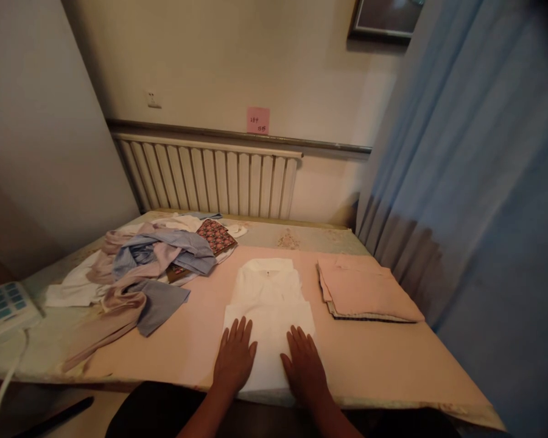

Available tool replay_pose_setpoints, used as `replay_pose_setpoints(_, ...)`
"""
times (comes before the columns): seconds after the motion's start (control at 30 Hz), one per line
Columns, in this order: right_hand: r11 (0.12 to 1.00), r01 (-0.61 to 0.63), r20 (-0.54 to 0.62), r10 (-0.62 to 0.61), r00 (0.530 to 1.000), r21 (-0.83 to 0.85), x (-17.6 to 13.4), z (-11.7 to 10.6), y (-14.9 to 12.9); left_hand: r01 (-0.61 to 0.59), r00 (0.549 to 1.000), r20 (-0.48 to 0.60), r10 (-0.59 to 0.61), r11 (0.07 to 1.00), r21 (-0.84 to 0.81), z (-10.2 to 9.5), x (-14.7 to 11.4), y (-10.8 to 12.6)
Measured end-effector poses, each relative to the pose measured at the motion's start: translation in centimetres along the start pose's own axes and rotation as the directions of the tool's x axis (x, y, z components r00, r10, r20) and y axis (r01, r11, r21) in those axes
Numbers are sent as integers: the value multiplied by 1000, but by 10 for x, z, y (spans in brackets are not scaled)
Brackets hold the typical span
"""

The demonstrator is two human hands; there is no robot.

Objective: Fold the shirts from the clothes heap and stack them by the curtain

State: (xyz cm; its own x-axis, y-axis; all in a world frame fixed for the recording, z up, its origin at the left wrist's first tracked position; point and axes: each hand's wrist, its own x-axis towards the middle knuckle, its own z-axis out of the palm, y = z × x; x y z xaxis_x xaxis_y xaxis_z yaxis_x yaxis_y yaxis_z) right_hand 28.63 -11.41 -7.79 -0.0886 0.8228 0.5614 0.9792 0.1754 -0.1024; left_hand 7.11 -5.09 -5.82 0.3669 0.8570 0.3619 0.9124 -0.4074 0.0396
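A white shirt (268, 289) lies partly folded on the pink cloth in front of me, its collar end toward the wall and a small dark mark near the neck. My left hand (235, 356) rests flat on its left edge, fingers stretched toward the wall. On the opposite edge my right hand (305, 362) also lies flat, fingers extended and slightly apart. Between the hands the white fabric looks smooth, and its near end reaches the table's front edge.
A loose heap of clothes (150, 255) covers the left of the table. Folded pink fabric (365, 289) is stacked at the right. A white device with a cable (9, 310) sits far left. Behind are a radiator (214, 176) and a blue curtain (447, 182) on the right.
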Motion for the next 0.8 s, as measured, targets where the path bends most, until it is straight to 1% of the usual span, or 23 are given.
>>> replay_pose_setpoints(0.27, 1000, -9, 0, 9, 1000, -1, 0, 0, 0, -6, 1000, -15, 6, 1000, -6, 1, 1, 0)
replay_pose_setpoints(0.53, 1000, -5, 16, 5, 1000, 3, 4, -2, 2, 1, 1000, -3, -1, 1000, -12, 4, 4, -2)
replay_pose_setpoints(0.8, 1000, -7, 21, 7, 1000, 6, 5, -3, 2, 4, 999, 43, -5, 1000, 18, 0, 7, -1)
